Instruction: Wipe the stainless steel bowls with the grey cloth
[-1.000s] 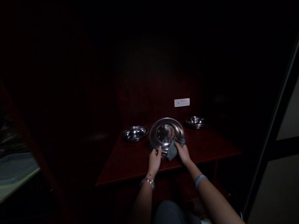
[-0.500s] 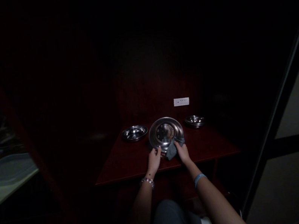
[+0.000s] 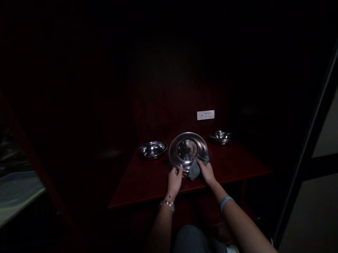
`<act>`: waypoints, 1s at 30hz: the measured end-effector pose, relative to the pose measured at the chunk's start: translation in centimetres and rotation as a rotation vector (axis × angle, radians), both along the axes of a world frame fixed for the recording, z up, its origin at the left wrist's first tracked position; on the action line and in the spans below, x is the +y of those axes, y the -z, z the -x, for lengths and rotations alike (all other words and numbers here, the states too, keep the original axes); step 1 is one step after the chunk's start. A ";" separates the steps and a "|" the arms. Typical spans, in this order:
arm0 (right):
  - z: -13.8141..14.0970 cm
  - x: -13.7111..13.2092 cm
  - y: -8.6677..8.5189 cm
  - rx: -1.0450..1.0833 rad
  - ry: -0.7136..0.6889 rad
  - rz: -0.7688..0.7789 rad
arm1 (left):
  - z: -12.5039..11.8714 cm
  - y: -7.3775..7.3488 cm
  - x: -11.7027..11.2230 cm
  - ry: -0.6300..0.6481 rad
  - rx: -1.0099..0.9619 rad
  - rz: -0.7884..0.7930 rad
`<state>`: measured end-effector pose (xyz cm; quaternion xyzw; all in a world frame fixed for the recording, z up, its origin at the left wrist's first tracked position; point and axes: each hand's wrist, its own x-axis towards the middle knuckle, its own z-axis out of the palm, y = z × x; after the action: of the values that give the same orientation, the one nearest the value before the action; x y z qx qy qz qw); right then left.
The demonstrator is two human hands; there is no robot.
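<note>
A shiny round metal plate is tilted up above the red table, its face with a ring of small marks turned towards me. My left hand grips the plate's lower left rim, thumb on the near face. Closed on a grey cloth, my right hand presses it against the plate's lower right rim. Part of the cloth hangs below the rim between my hands. The fingers behind the plate and the cloth are hidden.
A metal dish rests on the red table at the back left, and smaller metal bowls sit at the back right. A white socket panel is on the wall behind. Further left, a pale table bears a clear plastic tray.
Almost nothing differs. Both hands, the plate and the cloth keep their places, and the whole view has shifted very slightly.
</note>
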<state>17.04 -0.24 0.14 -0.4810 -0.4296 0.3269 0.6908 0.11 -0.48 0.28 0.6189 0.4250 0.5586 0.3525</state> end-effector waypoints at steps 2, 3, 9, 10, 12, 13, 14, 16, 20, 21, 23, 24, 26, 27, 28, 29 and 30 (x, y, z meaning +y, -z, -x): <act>0.0 0.0 0.0 -0.003 0.003 -0.002 | 0.0 0.0 0.0 0.002 0.000 0.001; 0.0 0.0 0.0 -0.004 0.004 -0.003 | 0.0 -0.1 -0.1 0.003 -0.001 0.002; 0.0 0.1 0.1 -0.017 -0.001 0.008 | 0.0 0.0 0.1 0.003 0.004 0.003; 0.0 0.1 0.1 -0.022 0.001 0.008 | 0.0 0.1 0.1 0.002 0.009 0.002; 0.0 0.0 0.0 -0.027 0.002 0.005 | 0.0 0.1 0.1 -0.003 0.016 -0.001; 0.0 0.0 0.0 -0.026 0.001 0.001 | 0.0 0.0 0.1 -0.005 0.015 -0.001; 0.0 0.0 0.0 -0.023 -0.002 -0.005 | 0.0 0.0 0.0 -0.005 0.012 0.001; 0.0 0.0 0.0 -0.017 -0.009 -0.022 | 0.0 -0.1 -0.1 -0.002 0.005 0.008; 0.1 0.1 0.0 -0.021 -0.010 -0.030 | 0.0 -0.3 -0.2 -0.003 -0.004 0.013; 0.1 0.0 0.0 -0.026 -0.005 -0.023 | 0.0 -0.3 -0.2 -0.005 -0.005 0.011; 0.1 0.0 0.0 -0.035 0.006 -0.011 | -0.1 -0.3 -0.1 0.000 -0.006 0.011; 0.1 -0.1 -0.1 -0.037 0.009 -0.008 | -0.1 -0.2 -0.1 0.003 -0.006 0.012; 0.1 -0.2 -0.1 -0.036 0.008 -0.008 | -0.1 -0.2 0.0 0.010 -0.008 0.017; 0.1 -0.2 -0.2 -0.037 0.007 -0.008 | -0.1 -0.2 0.0 0.011 -0.011 0.017; 0.1 -0.2 -0.2 -0.039 0.006 -0.007 | -0.1 -0.2 0.0 0.011 -0.013 0.017; 0.1 -0.2 -0.2 -0.040 0.007 -0.005 | -0.1 -0.2 -0.1 0.010 -0.015 0.017; 0.1 -0.2 -0.2 -0.041 0.009 -0.002 | -0.1 -0.2 -0.1 0.008 -0.013 0.016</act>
<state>16.97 -0.44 0.31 -0.4889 -0.4417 0.3137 0.6838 0.18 -0.58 0.48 0.6139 0.4248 0.5579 0.3625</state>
